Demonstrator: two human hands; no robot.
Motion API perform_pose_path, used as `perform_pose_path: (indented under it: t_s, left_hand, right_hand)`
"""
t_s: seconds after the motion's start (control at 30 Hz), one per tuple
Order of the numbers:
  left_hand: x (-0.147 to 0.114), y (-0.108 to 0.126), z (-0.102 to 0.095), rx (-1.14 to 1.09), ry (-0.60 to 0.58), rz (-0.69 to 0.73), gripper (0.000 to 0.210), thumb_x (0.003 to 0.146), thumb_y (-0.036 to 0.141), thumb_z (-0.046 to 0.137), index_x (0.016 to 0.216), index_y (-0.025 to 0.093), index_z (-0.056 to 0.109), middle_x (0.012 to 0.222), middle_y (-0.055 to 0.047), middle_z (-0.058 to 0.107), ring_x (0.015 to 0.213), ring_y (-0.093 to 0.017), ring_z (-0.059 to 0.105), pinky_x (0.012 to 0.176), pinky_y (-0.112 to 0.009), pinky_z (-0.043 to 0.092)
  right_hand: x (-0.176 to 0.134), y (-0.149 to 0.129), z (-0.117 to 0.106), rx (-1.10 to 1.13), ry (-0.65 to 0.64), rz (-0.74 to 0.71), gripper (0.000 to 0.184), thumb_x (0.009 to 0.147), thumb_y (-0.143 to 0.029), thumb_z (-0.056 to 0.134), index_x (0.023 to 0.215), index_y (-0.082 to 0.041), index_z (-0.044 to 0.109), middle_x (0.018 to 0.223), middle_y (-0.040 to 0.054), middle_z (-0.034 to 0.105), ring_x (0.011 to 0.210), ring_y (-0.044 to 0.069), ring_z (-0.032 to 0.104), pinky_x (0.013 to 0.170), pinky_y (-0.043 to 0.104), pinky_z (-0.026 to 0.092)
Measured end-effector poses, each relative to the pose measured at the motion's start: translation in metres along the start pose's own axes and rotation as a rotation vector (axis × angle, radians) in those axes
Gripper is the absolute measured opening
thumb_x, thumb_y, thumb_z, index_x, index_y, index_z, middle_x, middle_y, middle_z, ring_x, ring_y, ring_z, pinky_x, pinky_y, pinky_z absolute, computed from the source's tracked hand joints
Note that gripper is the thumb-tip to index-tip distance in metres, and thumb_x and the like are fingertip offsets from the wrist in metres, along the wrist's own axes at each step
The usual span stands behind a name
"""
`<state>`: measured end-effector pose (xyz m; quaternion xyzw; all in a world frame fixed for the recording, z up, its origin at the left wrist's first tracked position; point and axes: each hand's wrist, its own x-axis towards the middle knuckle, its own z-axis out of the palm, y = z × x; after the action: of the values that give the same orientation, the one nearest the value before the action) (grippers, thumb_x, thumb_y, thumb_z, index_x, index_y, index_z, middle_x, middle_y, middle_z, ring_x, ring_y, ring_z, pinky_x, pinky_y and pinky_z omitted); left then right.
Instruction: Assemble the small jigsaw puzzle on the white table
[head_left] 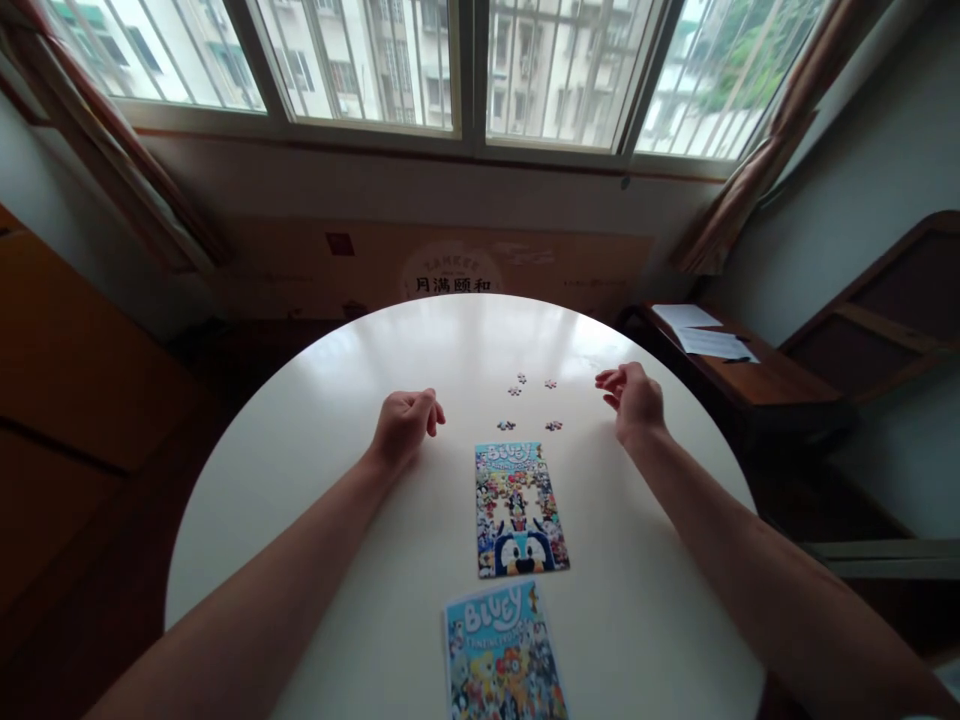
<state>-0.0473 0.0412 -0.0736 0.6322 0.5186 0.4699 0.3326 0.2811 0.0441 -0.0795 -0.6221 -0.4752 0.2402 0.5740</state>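
My left hand (409, 420) rests on the white table to the left of the loose pieces, its fingers curled in, with nothing visible in them. Over the right side of the table is my right hand (634, 400), fingers loosely bent and a little apart, holding nothing that I can see. Between the hands lie several loose jigsaw pieces, among them one near the left hand (506, 426) and one nearer the right (553, 426). Below them is a partly filled Bluey jigsaw puzzle (523, 552), with white gaps around its middle. Neither hand touches it.
A Bluey picture sheet (502, 640) lies at the near side, cut off by the frame. The round white table (300, 480) has a curved edge. Beyond stand a printed cardboard panel (585, 270) and windows; a wooden side table (739, 365) with papers is at right.
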Motion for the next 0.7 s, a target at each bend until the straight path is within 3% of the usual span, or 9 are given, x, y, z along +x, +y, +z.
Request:
perform_pose_path:
  t_s: [0.1, 0.23, 0.37, 0.47, 0.7]
  left_hand:
    - [0.001, 0.0, 0.0, -0.033, -0.042, -0.011, 0.046, 0.078, 0.032, 0.044, 0.033, 0.023, 0.041, 0.039, -0.002, 0.05, 0.041, -0.012, 0.048, 0.053, -0.028, 0.042]
    - [0.002, -0.003, 0.001, -0.035, -0.067, -0.02, 0.043, 0.076, 0.031, 0.044, 0.033, 0.023, 0.04, 0.036, -0.001, 0.046, 0.038, -0.012, 0.04, 0.047, -0.027, 0.036]
    - [0.0, -0.006, 0.001, -0.008, -0.06, -0.01, 0.046, 0.08, 0.034, 0.046, 0.036, 0.023, 0.042, 0.036, 0.0, 0.044, 0.04, -0.012, 0.041, 0.05, -0.027, 0.037]
    - [-0.001, -0.007, 0.001, 0.02, -0.049, 0.008, 0.049, 0.085, 0.042, 0.048, 0.039, 0.022, 0.047, 0.039, 0.0, 0.047, 0.044, -0.013, 0.047, 0.054, -0.027, 0.04]
    - [-0.001, -0.01, -0.001, 0.161, -0.004, 0.081, 0.057, 0.094, 0.05, 0.045, 0.046, 0.021, 0.054, 0.041, 0.001, 0.051, 0.045, -0.014, 0.052, 0.057, -0.027, 0.043]
  right_hand:
    - [0.011, 0.0, 0.004, -0.106, -0.117, -0.013, 0.051, 0.093, -0.049, 0.034, 0.079, -0.018, 0.071, 0.097, 0.0156, 0.077, 0.083, 0.025, 0.071, 0.064, 0.034, 0.052]
    - [0.022, -0.008, 0.023, -0.287, -0.353, -0.131, 0.035, 0.086, -0.037, 0.058, 0.109, -0.017, 0.077, 0.103, 0.0104, 0.077, 0.084, 0.021, 0.069, 0.076, 0.033, 0.054]
    - [0.03, -0.018, 0.046, -0.502, -0.505, -0.28, 0.031, 0.082, -0.017, 0.063, 0.108, -0.022, 0.08, 0.109, 0.0075, 0.075, 0.092, 0.02, 0.067, 0.091, 0.035, 0.051]
    - [0.034, -0.023, 0.059, -0.63, -0.576, -0.347, 0.028, 0.082, -0.014, 0.066, 0.103, -0.024, 0.082, 0.112, 0.0071, 0.075, 0.098, 0.022, 0.067, 0.095, 0.035, 0.049]
    - [0.055, -0.021, 0.071, -0.795, -0.584, -0.34, 0.032, 0.087, -0.014, 0.06, 0.11, -0.022, 0.081, 0.115, 0.0093, 0.076, 0.1, 0.024, 0.069, 0.091, 0.034, 0.052]
